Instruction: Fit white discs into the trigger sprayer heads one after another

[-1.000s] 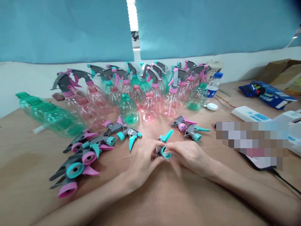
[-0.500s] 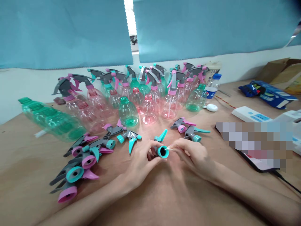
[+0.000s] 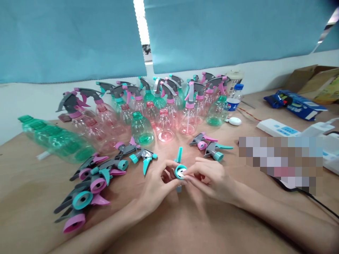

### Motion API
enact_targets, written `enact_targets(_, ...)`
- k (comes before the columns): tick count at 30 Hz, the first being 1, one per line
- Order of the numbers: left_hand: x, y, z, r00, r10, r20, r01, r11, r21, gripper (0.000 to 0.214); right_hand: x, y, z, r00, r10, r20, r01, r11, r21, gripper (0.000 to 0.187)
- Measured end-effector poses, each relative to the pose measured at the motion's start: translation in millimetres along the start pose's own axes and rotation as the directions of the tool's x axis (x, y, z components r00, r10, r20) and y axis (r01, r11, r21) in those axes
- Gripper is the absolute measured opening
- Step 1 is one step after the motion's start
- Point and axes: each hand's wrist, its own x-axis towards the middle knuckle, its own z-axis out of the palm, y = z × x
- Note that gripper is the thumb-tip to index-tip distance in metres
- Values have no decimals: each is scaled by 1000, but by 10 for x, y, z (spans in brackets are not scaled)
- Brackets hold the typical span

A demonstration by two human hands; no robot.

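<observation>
My left hand (image 3: 156,181) is closed round a trigger spray head (image 3: 180,155), its teal collar turned up toward me and its teal lever pointing away. Inside the collar lies a small white gasket (image 3: 181,172) with a dark hole in it. The thumb and fingertips of my right hand (image 3: 215,180) pinch at the gasket's right edge, against the collar rim. Loose spray heads with pink collars (image 3: 74,223) and teal collars (image 3: 82,200) lie to the left. Two more spray heads (image 3: 214,151) lie beyond my right hand.
Clear pink bottles (image 3: 166,128) and green bottles (image 3: 142,130) stand behind the hands, several with spray heads fitted. Green bottles (image 3: 58,137) lie at the left. On the right are a power strip (image 3: 277,127), a blurred-out device with a cable, a blue packet (image 3: 299,104) and a Pepsi bottle (image 3: 233,102).
The white gasket has gone from edge-on at the collar's mouth to lying inside the collar. My right fingers have moved in against the rim. The view has shifted slightly.
</observation>
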Motion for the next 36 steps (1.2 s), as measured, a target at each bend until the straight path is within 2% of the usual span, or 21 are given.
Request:
enact_targets(6,3,30,2,1000,6,-10,-6,1000,7,24,23,-6,-45,997,69,44,-71,996,47,10)
enact_targets(11,-8,31,14,996,83,-17,-81,993,91,22,40,-24,-101,984,152,94,-160,983,88,12)
enact_targets(16,-21,21,19,986,162,-25,-152,959,239,24,63,-35,-150,965,187,186,-191,982,1,13)
enact_targets(21,-27,26,0,975,222,-20,-202,918,341,25,65,-32,-167,948,221,228,-214,975,-56,15)
enact_targets(25,-31,32,-6,972,236,14,-226,907,356,24,68,-29,-184,952,208,226,-187,976,-111,15)
enact_targets(31,-20,14,11,974,219,50,-223,915,337,27,59,-21,-175,978,114,173,-77,975,-208,14)
enact_targets(36,-12,1,5,975,218,49,-221,915,338,28,64,-37,-157,989,74,129,-45,976,-211,14)
